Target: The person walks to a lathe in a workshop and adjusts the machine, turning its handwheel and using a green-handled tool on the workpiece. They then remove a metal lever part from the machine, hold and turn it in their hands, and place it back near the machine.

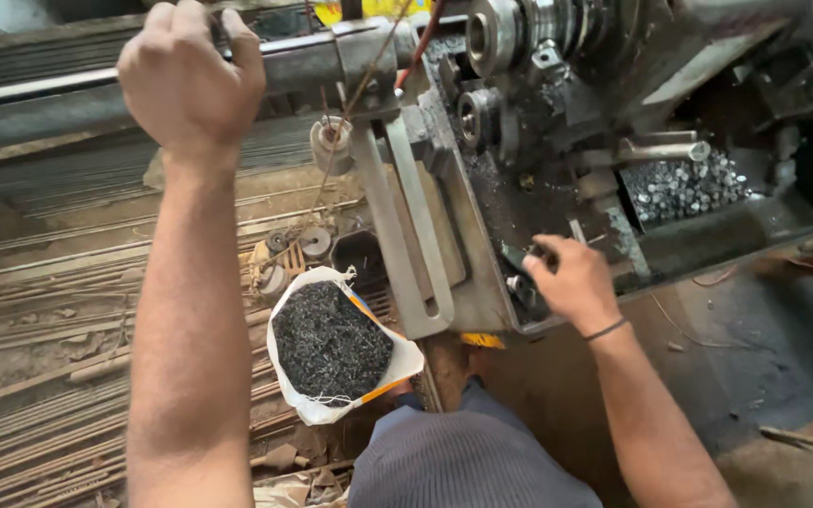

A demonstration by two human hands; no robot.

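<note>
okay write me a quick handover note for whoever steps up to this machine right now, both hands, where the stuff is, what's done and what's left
Left hand: closed over the long horizontal bar at the top of the machine.
Right hand: fingers pinched on a small dark part at the machine's lower front edge.
Tray on the right holds a pile of small cut metal pieces.
White sack on the floor below is open and nearly full of dark metal shavings.
Long thin rods lie on the floor to the left.
Done: pieces piled in the tray. Left: cannot tell from this view.
</note>
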